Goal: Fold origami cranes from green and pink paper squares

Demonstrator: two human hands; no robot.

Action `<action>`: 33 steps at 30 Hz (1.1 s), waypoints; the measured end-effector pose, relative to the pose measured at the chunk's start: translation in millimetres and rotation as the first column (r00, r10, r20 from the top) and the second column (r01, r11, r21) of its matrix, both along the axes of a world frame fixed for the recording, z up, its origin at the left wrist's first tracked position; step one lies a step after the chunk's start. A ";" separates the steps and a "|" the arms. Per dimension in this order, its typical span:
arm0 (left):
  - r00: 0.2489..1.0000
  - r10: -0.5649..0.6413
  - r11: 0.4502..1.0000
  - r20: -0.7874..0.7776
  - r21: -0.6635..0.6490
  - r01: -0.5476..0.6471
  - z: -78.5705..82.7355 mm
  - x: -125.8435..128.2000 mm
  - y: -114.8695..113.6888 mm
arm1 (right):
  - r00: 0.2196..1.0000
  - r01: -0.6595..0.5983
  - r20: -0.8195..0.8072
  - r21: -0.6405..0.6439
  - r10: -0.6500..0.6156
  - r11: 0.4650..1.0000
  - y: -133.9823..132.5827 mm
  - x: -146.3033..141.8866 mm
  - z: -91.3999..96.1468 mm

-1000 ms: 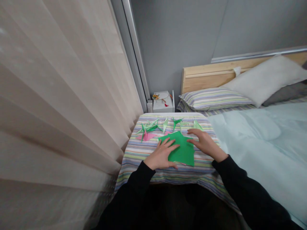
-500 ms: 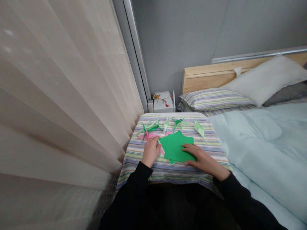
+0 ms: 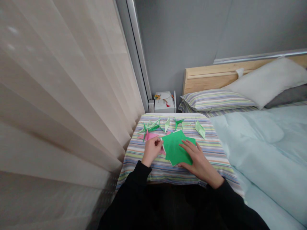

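Several sheets of green origami paper [image 3: 176, 145] lie in a loose, fanned stack on the striped cloth, with pink paper [image 3: 163, 150] showing from under their left side. My right hand [image 3: 195, 156] rests on the stack, fingers spread flat. At the left edge of the stack, my left hand [image 3: 153, 148] has its thumb and fingertips pinched together; what is between them, if anything, is too small to make out. Just beyond that hand stands a pink folded paper crane [image 3: 147, 135]. A dark green folded crane [image 3: 153, 128] lies behind it.
Along the far side of the cloth-covered table [image 3: 134, 156] lie another green crane [image 3: 177, 123], a pale green folded piece [image 3: 167, 125] and a larger one [image 3: 200, 129]. A curtain [image 3: 96, 95] hangs at left; a bed [image 3: 263, 137] adjoins at right.
My right hand has slid left over the green paper, its fingers spreading wider. The sheets have turned slightly. My left hand's fingertips have drawn together into a pinch.
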State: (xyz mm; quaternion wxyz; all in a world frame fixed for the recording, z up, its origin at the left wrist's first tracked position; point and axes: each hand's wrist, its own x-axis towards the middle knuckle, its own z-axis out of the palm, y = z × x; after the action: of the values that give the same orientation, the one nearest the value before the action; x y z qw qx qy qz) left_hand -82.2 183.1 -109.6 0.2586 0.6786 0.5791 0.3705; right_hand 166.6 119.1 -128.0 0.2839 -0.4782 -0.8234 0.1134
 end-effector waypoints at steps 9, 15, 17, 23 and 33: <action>0.925 -0.359 0.931 0.127 -0.013 0.364 8.4 22.3 -12.5 | 0.960 0.230 -0.159 -0.020 -0.231 0.973 1.0 -54.1 -6.1; 0.933 0.073 0.997 -0.352 0.013 -0.073 7.2 9.5 -19.1 | 0.916 0.349 -0.160 -0.141 -0.369 0.926 6.8 -45.3 1.9; 0.928 0.055 0.993 -0.368 -0.077 -0.089 6.8 7.6 -18.5 | 0.909 0.349 -0.189 -0.145 -0.372 0.926 7.6 -42.3 5.0; 0.929 0.063 0.992 -0.363 -0.079 -0.098 9.0 11.0 -19.2 | 0.891 0.333 -0.265 -0.168 -0.368 0.928 9.1 -38.9 9.1; 0.970 0.022 0.982 -0.242 -0.179 -0.067 12.9 2.6 -15.7 | 0.872 0.324 -0.327 -0.175 -0.365 0.930 10.1 -41.4 11.5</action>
State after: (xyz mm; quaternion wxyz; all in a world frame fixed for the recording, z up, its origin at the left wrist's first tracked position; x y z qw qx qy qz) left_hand -79.6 167.3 -96.7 0.2406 0.6780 0.6532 0.2362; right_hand 125.2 129.1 -116.5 0.4149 -0.6047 -0.6521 0.1922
